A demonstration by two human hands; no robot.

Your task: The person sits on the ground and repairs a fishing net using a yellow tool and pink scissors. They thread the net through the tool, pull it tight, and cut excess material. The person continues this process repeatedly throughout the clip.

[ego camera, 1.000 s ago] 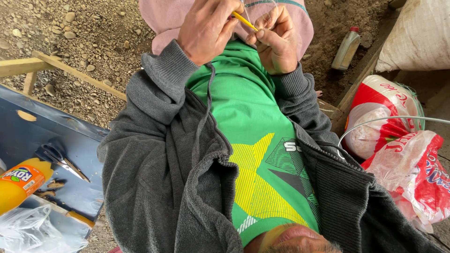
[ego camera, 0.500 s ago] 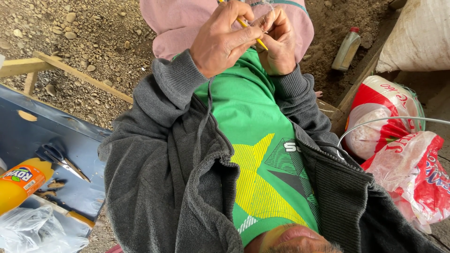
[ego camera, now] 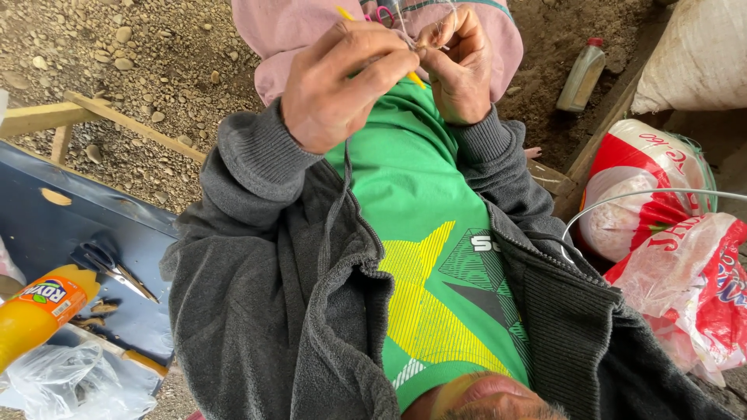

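Pinching together above the pink fabric (ego camera: 272, 31) on the lap, both hands have closed in since a second ago: the left hand (ego camera: 342, 85), which then sat lower and further left with its fingers round the yellow stick (ego camera: 418, 78), has come up until its fingertips meet those of the right hand (ego camera: 459, 66). The stick, which showed as a clear slanted line between the hands, is now mostly covered; only short yellow ends show above and below the left fingers. Each grip is pressed together, thumb against forefinger, on something fine at the meeting point, seemingly a thin clear line (ego camera: 405, 27) running up past the fingers, though it is too slight to be sure. This reads as a shift from holding to close fingertip work on the line. Elsewhere nothing has moved: scissors (ego camera: 109, 268) and an orange bottle (ego camera: 35, 315) lie on the blue board (ego camera: 47, 225) to the left, red-and-white sacks (ego camera: 646, 194) to the right.
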